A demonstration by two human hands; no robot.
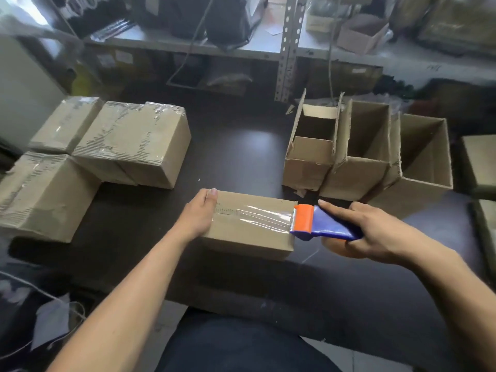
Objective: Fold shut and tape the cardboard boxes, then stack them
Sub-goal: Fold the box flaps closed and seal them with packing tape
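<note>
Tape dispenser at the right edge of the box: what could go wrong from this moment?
1. The tape dispenser sits at the edge of the box with the strip uncut; a weak tear could lift the clear tape.
2. The left hand steadies only the left end, so a pull might slide the box.
3. The open boxes stand close behind the right hand; a wide swing could hit them.

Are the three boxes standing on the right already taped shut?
No, the three boxes on the right stand open, flaps up and insides showing, with no tape across their tops.
</note>
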